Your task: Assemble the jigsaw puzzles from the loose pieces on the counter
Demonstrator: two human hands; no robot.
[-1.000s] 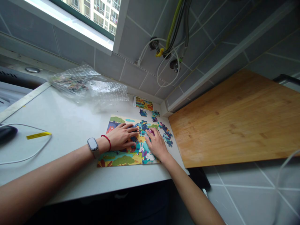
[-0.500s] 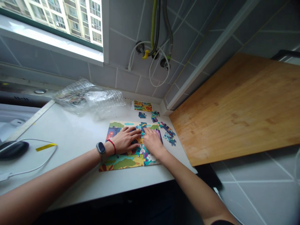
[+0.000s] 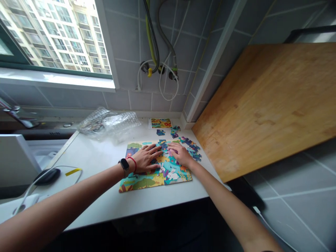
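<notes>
A colourful jigsaw puzzle [image 3: 147,182] with animals and bushes lies on the white counter, largely joined. My left hand [image 3: 147,158] rests flat on its middle, fingers spread; a watch and a red cord circle that wrist. Over the puzzle's upper right is my right hand [image 3: 181,154], its fingers stretched toward the left and touching the surface. A blue puzzle piece [image 3: 162,142] juts from the top edge between the hands. Loose puzzle pieces [image 3: 193,148] lie to the right, and a few more sit above. Both hands cover parts of the picture.
A small picture card [image 3: 160,123] lies behind the puzzle. Clear plastic bags [image 3: 110,122] sit at the back left. At left are a black mouse [image 3: 47,176], a white cable and a yellow strip [image 3: 72,172]. A large wooden board [image 3: 273,112] leans along the right side.
My right hand has shifted to the right across the puzzle, uncovering the rabbits at lower right. My left hand stays flat on the puzzle. The head view has tilted and turned slightly left.
</notes>
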